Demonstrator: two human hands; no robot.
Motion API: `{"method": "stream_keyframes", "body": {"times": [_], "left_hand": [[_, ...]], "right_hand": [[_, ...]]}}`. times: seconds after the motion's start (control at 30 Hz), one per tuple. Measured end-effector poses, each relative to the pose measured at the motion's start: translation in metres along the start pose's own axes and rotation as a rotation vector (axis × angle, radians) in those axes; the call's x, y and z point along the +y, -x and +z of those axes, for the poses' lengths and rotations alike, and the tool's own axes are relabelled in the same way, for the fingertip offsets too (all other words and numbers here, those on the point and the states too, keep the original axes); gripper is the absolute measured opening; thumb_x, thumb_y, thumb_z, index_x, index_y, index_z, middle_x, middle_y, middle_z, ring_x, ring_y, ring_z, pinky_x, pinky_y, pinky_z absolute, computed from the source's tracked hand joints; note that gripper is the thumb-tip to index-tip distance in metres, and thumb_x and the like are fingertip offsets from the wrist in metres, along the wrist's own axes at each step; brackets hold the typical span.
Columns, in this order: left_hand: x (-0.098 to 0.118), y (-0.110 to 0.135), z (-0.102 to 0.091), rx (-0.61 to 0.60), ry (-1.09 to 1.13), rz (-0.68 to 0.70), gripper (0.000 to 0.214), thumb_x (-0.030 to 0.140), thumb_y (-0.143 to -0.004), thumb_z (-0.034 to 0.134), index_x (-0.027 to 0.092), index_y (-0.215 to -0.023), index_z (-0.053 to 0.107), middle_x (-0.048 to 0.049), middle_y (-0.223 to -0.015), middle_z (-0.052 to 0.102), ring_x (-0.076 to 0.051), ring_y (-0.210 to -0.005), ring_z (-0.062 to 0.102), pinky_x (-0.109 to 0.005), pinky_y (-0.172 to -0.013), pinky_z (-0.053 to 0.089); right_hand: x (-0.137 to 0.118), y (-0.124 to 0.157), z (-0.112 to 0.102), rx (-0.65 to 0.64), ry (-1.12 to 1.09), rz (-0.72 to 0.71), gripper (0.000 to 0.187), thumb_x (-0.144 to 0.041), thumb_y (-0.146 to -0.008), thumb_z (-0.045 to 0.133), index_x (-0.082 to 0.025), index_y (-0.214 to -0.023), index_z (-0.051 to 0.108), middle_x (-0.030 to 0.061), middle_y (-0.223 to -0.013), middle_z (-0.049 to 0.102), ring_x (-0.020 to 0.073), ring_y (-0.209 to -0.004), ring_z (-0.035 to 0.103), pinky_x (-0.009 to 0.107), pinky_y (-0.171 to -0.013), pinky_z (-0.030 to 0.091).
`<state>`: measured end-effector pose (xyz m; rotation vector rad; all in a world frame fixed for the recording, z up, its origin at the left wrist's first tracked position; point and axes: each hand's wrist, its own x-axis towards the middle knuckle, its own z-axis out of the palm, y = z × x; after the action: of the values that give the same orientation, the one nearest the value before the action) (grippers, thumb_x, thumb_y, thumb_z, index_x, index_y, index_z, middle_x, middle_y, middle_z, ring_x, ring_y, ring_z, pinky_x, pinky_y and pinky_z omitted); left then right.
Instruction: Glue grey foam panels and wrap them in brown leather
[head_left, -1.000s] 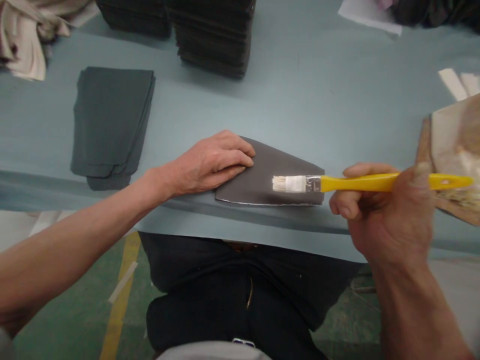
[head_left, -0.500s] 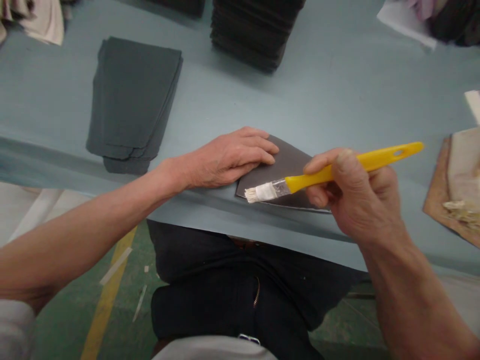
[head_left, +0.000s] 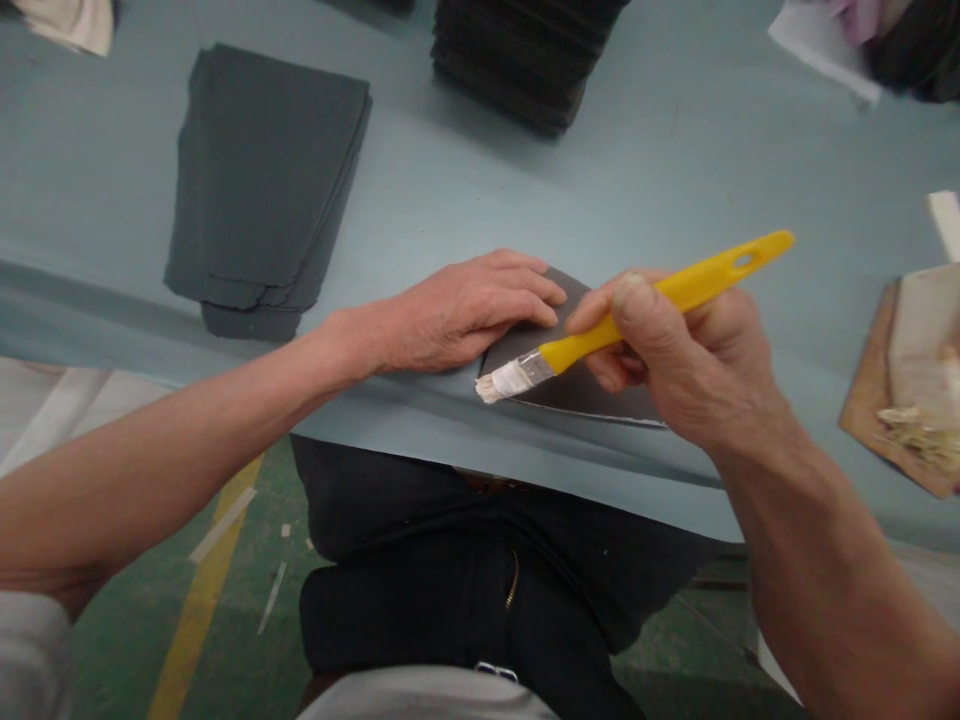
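Observation:
A dark grey sheet piece (head_left: 592,390) lies near the front edge of the table, with a thin whitish line along its near edge. My left hand (head_left: 480,310) rests flat on its left part, fingers stretched out. In my right hand (head_left: 675,350) is a paintbrush (head_left: 720,272) with a yellow handle, gripped between thumb and fingers. White wrapping covers the base of its bristles, and the tip is at the sheet's near left corner. Part of the sheet is hidden under both hands.
A loose stack of dark grey pieces (head_left: 270,180) lies on the blue-green table (head_left: 675,180) at left. A taller dark stack (head_left: 517,60) stands at the back. On the right is a brown board (head_left: 870,370) carrying a pale block and yellowish residue.
My right hand has moved left with the paintbrush, bringing its tip to the sheet's left corner, and the handle tilts more steeply. My left hand stays on the sheet. The view has shifted slightly.

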<state>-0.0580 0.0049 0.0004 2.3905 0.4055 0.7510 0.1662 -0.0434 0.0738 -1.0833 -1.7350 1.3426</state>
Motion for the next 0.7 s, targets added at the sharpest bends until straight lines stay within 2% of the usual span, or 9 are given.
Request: {"method": "stream_keyframes", "body": {"times": [0.13,0.3,0.5,0.63,0.7], "left_hand": [[0.004,-0.002,-0.002,-0.019,0.023,-0.020,0.038,0.025,-0.111,0.035,0.031,-0.123,0.071,-0.0065,-0.139,0.074,-0.023,-0.137,0.064,-0.052,-0.129,0.042],[0.006,-0.002,-0.002,-0.021,0.019,-0.030,0.039,0.026,-0.112,0.034,0.028,-0.126,0.071,-0.0080,-0.139,0.074,-0.023,-0.138,0.062,-0.050,-0.129,0.041],[0.004,0.000,-0.001,0.003,-0.021,-0.010,0.037,0.023,-0.112,0.035,0.025,-0.124,0.071,-0.0090,-0.137,0.074,-0.023,-0.136,0.063,-0.050,-0.126,0.044],[0.003,0.002,-0.003,0.005,-0.074,-0.003,0.037,0.022,-0.112,0.035,0.022,-0.125,0.070,-0.0104,-0.139,0.073,-0.025,-0.136,0.062,-0.050,-0.123,0.048],[0.003,0.002,-0.003,0.004,-0.083,0.013,0.036,0.023,-0.112,0.037,0.020,-0.126,0.069,-0.0118,-0.139,0.073,-0.027,-0.138,0.061,-0.052,-0.123,0.049]], "right_hand": [[0.000,-0.008,-0.001,-0.055,0.068,-0.015,0.049,-0.062,-0.104,0.064,-0.019,-0.083,0.075,-0.0055,-0.053,0.052,0.0070,-0.046,0.044,0.023,-0.047,0.037],[-0.002,-0.016,-0.005,-0.108,0.109,-0.044,0.052,-0.065,-0.103,0.063,-0.020,-0.079,0.073,-0.0057,-0.053,0.051,0.0070,-0.047,0.043,0.023,-0.048,0.040],[-0.005,-0.020,-0.013,-0.193,0.150,-0.027,0.052,-0.064,-0.105,0.059,-0.019,-0.079,0.069,-0.0081,-0.054,0.045,0.0045,-0.046,0.039,0.020,-0.044,0.030],[-0.008,-0.018,-0.015,-0.185,0.197,0.015,0.056,-0.069,-0.103,0.059,-0.020,-0.076,0.068,-0.0080,-0.053,0.044,0.0047,-0.048,0.037,0.020,-0.046,0.029],[-0.009,-0.018,-0.013,-0.164,0.142,0.018,0.057,-0.070,-0.101,0.061,-0.020,-0.075,0.068,-0.0077,-0.053,0.043,0.0049,-0.047,0.036,0.021,-0.044,0.028]]}}
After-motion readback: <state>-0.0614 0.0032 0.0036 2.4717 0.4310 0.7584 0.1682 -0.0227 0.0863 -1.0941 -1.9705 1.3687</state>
